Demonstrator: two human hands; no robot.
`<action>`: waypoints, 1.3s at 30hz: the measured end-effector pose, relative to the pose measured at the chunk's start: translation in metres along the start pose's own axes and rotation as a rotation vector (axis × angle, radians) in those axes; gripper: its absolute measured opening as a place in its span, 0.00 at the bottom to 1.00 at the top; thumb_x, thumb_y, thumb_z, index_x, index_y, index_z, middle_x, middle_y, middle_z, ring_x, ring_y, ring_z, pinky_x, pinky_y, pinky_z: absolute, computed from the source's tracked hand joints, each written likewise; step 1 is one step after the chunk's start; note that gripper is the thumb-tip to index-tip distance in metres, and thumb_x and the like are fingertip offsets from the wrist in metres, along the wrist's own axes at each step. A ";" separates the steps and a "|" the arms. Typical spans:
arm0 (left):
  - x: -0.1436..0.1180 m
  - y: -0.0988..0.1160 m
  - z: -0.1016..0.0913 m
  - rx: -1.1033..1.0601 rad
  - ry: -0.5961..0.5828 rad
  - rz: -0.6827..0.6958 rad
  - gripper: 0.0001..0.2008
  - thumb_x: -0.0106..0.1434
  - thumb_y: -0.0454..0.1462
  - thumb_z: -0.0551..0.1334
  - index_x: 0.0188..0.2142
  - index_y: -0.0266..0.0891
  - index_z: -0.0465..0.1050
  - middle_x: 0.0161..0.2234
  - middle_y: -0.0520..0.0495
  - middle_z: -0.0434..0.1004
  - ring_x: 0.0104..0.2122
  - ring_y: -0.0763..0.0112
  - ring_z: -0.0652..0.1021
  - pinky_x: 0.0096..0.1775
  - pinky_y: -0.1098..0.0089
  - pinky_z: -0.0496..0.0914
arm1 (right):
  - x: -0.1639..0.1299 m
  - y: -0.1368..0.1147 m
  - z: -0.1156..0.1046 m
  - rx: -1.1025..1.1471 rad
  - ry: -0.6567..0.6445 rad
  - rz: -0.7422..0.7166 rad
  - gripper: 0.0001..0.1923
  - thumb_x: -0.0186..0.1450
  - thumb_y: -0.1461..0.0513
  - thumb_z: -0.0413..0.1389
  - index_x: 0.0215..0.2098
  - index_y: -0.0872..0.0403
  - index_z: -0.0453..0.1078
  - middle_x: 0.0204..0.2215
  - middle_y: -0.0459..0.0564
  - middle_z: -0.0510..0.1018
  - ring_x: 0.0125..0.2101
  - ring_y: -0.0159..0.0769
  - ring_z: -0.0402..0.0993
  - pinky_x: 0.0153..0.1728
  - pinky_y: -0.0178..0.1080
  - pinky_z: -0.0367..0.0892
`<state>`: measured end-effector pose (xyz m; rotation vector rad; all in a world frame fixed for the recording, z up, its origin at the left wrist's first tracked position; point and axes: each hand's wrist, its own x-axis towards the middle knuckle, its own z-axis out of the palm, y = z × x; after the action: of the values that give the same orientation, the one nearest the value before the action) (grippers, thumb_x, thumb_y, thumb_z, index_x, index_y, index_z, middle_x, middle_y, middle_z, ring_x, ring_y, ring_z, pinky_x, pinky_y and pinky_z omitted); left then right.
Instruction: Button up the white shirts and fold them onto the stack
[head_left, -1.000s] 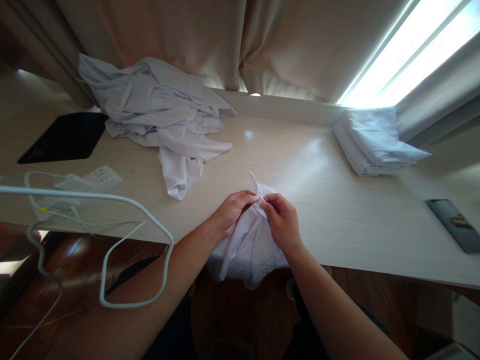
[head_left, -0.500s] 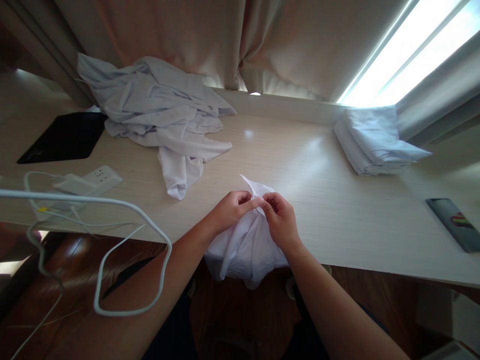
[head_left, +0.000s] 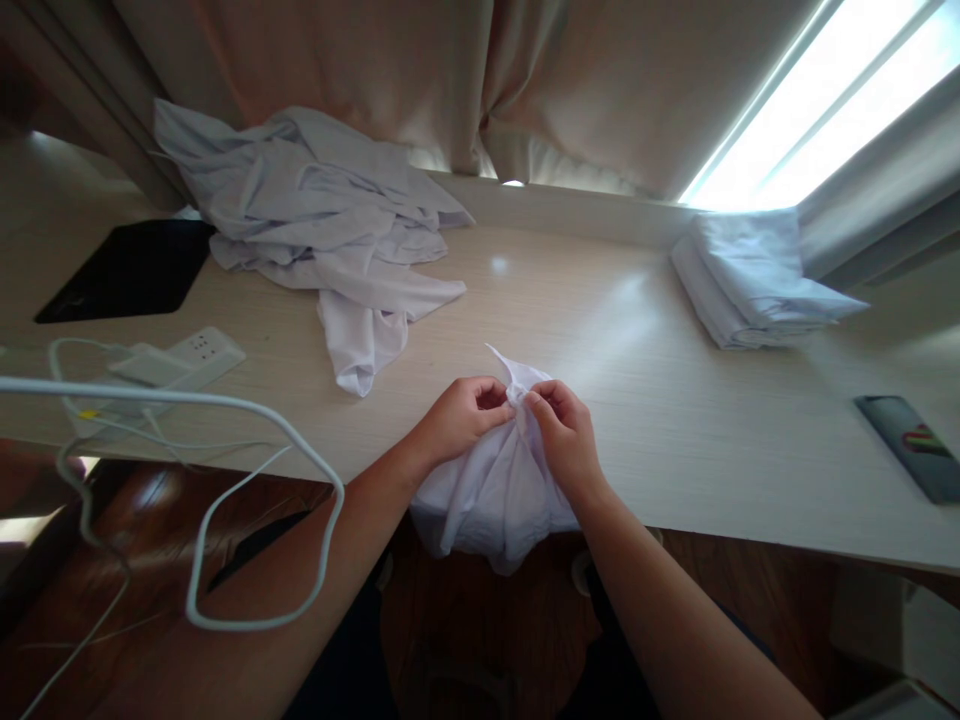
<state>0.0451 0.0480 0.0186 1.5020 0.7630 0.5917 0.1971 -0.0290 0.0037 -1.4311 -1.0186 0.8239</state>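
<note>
- Pale wooden desk (head_left: 637,400) under a curtained window.
- My left hand (head_left: 457,420) and right hand (head_left: 566,440) both pinch shut on the bunched white cloth garment (head_left: 499,480) at the desk edge.
- Step, as I judge it: finding an edge. Next calls for drawing my hands apart.

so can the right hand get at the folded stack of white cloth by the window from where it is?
Probably yes, once freed. The right hand is pinching the bunched white garment; bare pale wooden desk lies between it and the folded stack of white cloth.

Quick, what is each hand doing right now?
Left hand: closed, pinching the white cloth.
Right hand: closed, pinching the same white cloth at its bunched top.
</note>
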 end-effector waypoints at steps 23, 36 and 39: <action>-0.001 0.000 0.006 -0.285 0.010 -0.081 0.12 0.56 0.44 0.70 0.35 0.37 0.80 0.36 0.45 0.80 0.36 0.68 0.77 0.40 0.69 0.68 | 0.001 -0.003 -0.004 -0.025 0.019 0.014 0.08 0.64 0.58 0.54 0.28 0.52 0.65 0.23 0.42 0.66 0.27 0.32 0.61 0.30 0.35 0.58; -0.001 -0.001 0.009 -0.437 0.030 -0.132 0.11 0.55 0.42 0.71 0.34 0.36 0.79 0.34 0.47 0.79 0.35 0.69 0.76 0.43 0.68 0.68 | 0.000 -0.004 -0.002 -0.028 0.018 0.005 0.08 0.64 0.58 0.54 0.28 0.52 0.66 0.24 0.42 0.67 0.27 0.33 0.62 0.30 0.36 0.58; -0.002 -0.001 0.010 -0.462 0.024 -0.154 0.11 0.55 0.41 0.71 0.34 0.36 0.79 0.33 0.47 0.79 0.35 0.68 0.77 0.42 0.68 0.69 | 0.000 -0.005 -0.002 -0.044 0.024 -0.011 0.08 0.65 0.59 0.54 0.29 0.52 0.66 0.25 0.42 0.68 0.28 0.33 0.62 0.31 0.36 0.58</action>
<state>0.0514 0.0398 0.0169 1.0050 0.6961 0.6207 0.1987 -0.0300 0.0086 -1.4678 -1.0315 0.7787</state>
